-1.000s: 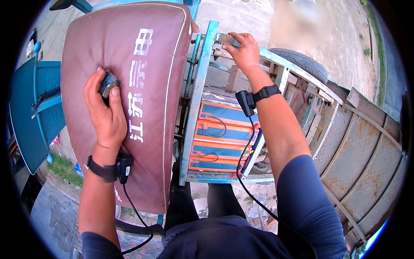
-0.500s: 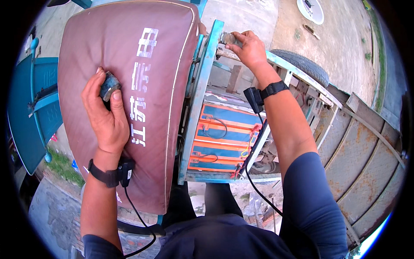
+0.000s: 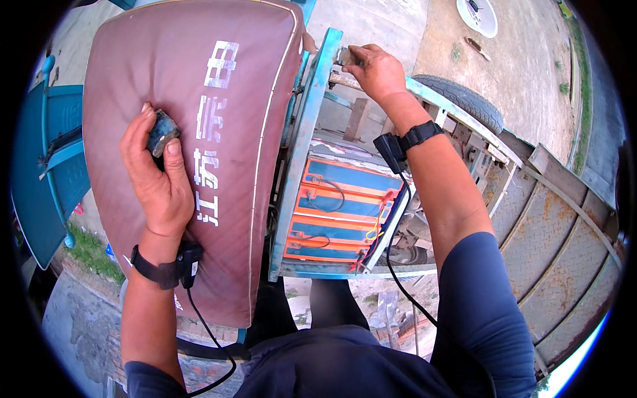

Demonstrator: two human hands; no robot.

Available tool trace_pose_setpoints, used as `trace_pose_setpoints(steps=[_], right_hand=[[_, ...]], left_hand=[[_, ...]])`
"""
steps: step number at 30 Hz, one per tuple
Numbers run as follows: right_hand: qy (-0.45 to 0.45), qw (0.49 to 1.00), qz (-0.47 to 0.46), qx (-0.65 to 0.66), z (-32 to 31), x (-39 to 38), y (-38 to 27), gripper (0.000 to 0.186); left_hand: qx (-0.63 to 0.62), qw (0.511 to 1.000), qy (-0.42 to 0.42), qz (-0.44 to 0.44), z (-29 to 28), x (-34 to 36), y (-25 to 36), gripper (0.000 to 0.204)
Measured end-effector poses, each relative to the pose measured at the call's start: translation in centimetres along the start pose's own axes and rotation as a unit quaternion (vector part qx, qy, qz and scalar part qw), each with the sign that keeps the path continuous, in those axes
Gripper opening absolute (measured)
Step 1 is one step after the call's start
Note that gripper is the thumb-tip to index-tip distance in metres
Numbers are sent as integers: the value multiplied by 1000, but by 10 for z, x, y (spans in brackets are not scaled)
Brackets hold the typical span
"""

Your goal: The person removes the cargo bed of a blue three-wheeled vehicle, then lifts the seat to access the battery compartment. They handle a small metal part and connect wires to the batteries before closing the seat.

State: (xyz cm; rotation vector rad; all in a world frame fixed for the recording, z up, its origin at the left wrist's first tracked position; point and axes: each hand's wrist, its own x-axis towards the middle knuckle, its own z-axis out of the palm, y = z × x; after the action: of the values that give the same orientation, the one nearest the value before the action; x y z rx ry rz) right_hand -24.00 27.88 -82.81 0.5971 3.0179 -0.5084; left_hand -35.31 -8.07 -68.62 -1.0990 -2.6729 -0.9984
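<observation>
My left hand (image 3: 156, 179) is closed round a small dark block (image 3: 162, 132) with a bluish, worn face, over the brown padded seat (image 3: 146, 79). What the block is, I cannot make out. The seat is tipped up beside a teal metal frame (image 3: 306, 142). At the frame's far corner my right hand (image 3: 377, 71) pinches a small greyish piece (image 3: 346, 57), close to or touching the bar. Its kind does not show, as the fingers partly cover it. Both wrists wear black straps with cables.
Inside the frame sit several blue-and-orange batteries (image 3: 332, 209) with loose wires. To the right are a tyre (image 3: 458, 99) and a rusty metal cargo bed (image 3: 564, 232). A white basin (image 3: 479, 16) and a brush (image 3: 476, 48) lie on the ground beyond.
The whole view has shifted slightly to the left. Both hands keep nearly the same places and the same holds.
</observation>
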Motion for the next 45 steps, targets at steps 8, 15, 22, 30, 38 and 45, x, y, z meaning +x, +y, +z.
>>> trace_pose_setpoints(steps=[8,15,22,30,38,45], right_hand=[[41,999,-3,29,10,-3,-1,40],[60,997,0,48,12,-3,-4,35],[23,1000,9,17,10,-1,1,41],[-27,999,8,-38,8,6,-6,47],[-42,996,-5,-80,7,10,-6,42],[-32,996,-5,-79,9,10,-4,40]], left_hand=[[27,1000,-5,-1,1,0,2,36],[45,999,-7,-3,2,0,5,37],[58,998,-6,10,1,0,3,37],[54,998,0,13,2,-2,1,37],[63,998,0,18,2,-1,1,37],[59,998,-4,17,2,0,2,35]])
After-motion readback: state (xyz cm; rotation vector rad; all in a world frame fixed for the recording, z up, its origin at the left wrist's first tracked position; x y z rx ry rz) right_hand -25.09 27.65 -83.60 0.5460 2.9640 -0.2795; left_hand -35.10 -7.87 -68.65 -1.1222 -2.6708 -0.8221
